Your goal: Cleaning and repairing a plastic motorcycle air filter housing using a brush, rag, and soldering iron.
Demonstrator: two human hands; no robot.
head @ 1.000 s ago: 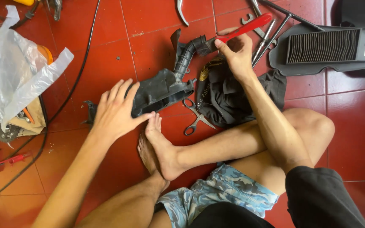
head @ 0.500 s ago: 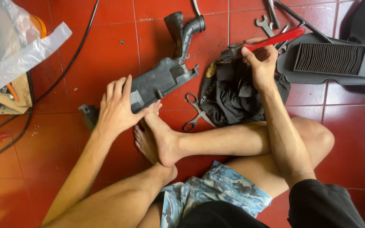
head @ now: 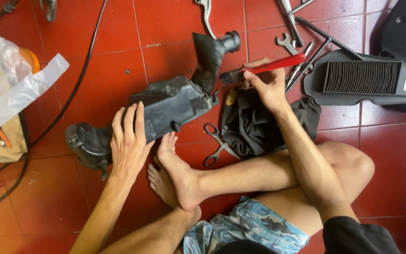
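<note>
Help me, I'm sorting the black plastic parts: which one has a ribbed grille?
The flat black cover at far right, untouched; the black housing under the left hand has none.

red tile floor [head: 165,42], scissors [head: 217,143], wrench [head: 287,44]

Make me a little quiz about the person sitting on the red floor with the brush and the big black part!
1. True or false: the left hand lies flat on the black plastic housing.
2. What does the right hand hold?
A. scissors
B. a red-handled brush
C. a wrench
3. Fill in: the scissors lie on the floor beside a black ____.

Key:
1. True. The palm and fingers rest on top of it.
2. B. The bristles point at the housing's black hose.
3. Cloth. It lies under the right forearm.
</note>
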